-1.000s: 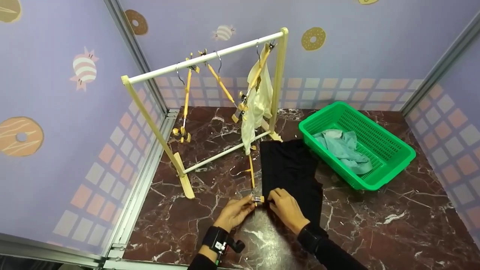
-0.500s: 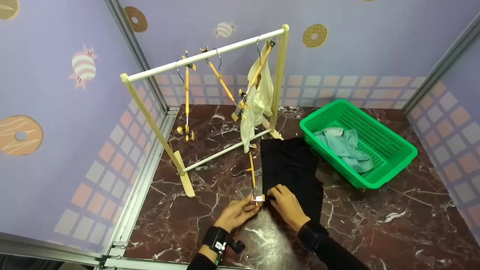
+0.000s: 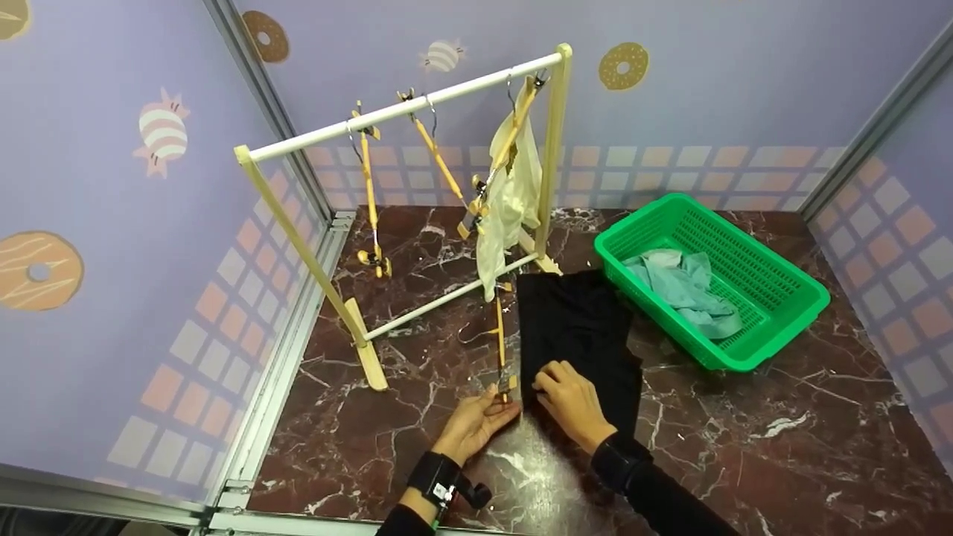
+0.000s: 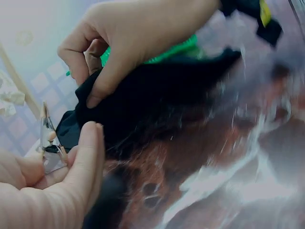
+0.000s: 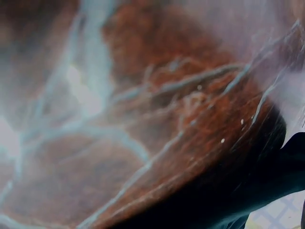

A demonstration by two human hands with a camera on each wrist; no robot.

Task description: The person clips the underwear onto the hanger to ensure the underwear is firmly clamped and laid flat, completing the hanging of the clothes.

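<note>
Black cloth point(image 3: 577, 327) corner between right hand point(image 3: 569, 398) and left-hand point(image 3: 476, 420) clip point(image 3: 506, 385).

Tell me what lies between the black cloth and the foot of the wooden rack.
Between the black cloth and the rack, the head view shows a wooden clip hanger lying on the marble table, its near clip in the left hand.
</note>
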